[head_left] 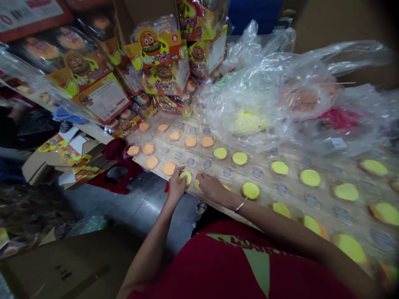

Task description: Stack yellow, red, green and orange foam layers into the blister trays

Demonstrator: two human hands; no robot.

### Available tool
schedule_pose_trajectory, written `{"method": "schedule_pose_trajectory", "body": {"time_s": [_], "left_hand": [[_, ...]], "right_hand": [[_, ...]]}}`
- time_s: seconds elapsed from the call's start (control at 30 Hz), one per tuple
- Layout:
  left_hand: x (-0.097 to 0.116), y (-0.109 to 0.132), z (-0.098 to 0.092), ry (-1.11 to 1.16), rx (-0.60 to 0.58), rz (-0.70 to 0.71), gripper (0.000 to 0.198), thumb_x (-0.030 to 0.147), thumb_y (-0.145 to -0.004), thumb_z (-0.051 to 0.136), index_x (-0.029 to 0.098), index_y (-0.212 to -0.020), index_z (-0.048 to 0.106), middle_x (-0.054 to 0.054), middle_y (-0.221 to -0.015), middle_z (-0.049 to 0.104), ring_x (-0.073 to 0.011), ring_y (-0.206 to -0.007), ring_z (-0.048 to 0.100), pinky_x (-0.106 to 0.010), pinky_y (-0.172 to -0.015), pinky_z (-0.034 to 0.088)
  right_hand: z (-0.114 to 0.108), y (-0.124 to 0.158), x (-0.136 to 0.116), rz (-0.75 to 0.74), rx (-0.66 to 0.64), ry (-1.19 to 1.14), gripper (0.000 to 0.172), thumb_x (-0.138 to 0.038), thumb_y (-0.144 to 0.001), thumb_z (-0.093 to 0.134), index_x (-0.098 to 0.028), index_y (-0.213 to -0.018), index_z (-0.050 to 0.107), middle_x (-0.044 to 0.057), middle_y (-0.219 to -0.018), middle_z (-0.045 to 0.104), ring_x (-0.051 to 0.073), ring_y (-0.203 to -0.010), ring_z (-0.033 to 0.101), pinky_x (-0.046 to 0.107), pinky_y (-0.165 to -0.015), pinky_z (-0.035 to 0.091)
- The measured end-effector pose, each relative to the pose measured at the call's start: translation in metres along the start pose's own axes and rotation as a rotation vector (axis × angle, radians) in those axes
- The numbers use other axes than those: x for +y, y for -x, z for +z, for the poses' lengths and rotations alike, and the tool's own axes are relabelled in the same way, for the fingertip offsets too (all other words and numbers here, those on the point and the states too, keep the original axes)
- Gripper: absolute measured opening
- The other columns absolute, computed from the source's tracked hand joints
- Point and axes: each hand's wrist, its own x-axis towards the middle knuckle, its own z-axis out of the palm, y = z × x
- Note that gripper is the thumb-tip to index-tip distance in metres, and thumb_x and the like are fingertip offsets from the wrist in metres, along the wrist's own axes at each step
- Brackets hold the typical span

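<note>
Pair of bare hands, apart but near one another: the left hand (176, 190) has thumb and finger against the rim of a yellow disc (186, 178), the right hand (214, 189) bends its fingers over a second yellow disc (197, 185), partly hidden; firmness of either hold cannot be told. Both discs lie at the near side of the clear plastic trays (218, 173), right of the orange discs (169, 168). Far left, burger-print boxes (155, 49); far right, clear plastic bags (258, 79).
</note>
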Motion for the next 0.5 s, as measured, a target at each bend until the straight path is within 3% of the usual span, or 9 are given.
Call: {"method": "schedule_pose_trajectory", "body": {"time_s": [0.1, 0.27, 0.37, 0.5], "left_hand": [[-0.001, 0.001, 0.003, -0.092, -0.023, 0.07, 0.043, 0.009, -0.068, 0.065, 0.022, -0.108, 0.066, -0.004, -0.097, 0.066, -0.0209, -0.095, 0.058, -0.029, -0.093, 0.041], [-0.004, 0.012, 0.004, -0.314, 0.084, 0.172, 0.027, 0.023, -0.071, 0.068, 0.023, -0.098, 0.068, -0.01, -0.11, 0.065, -0.0294, -0.115, 0.049, -0.039, -0.109, 0.027], [-0.018, 0.01, 0.006, -0.489, 0.16, 0.262, 0.023, 0.031, -0.075, 0.064, 0.021, -0.096, 0.067, -0.012, -0.109, 0.066, -0.0326, -0.114, 0.05, -0.046, -0.108, 0.024], [-0.032, 0.0, 0.012, -0.52, 0.191, 0.397, 0.024, 0.035, -0.078, 0.062, 0.02, -0.097, 0.065, -0.015, -0.112, 0.065, -0.0323, -0.113, 0.054, -0.047, -0.106, 0.029]], "right_hand": [[0.001, -0.003, -0.004, -0.026, 0.03, 0.059, 0.02, -0.009, -0.093, 0.041, -0.011, -0.108, 0.055, 0.015, -0.106, 0.059, 0.026, -0.097, 0.057, 0.036, -0.079, 0.048], [-0.014, 0.004, 0.003, -0.091, 0.129, 0.065, 0.016, -0.018, -0.092, 0.05, -0.012, -0.104, 0.058, 0.015, -0.108, 0.058, 0.026, -0.1, 0.052, 0.039, -0.086, 0.047], [-0.039, 0.013, 0.034, -0.057, 0.286, 0.042, 0.015, -0.021, -0.09, 0.056, -0.015, -0.103, 0.059, 0.013, -0.113, 0.057, 0.024, -0.104, 0.052, 0.037, -0.09, 0.046], [-0.093, 0.019, 0.105, 0.157, 0.494, -0.037, 0.014, -0.012, -0.088, 0.052, -0.015, -0.099, 0.06, 0.01, -0.107, 0.059, 0.02, -0.101, 0.055, 0.031, -0.088, 0.046]]}}
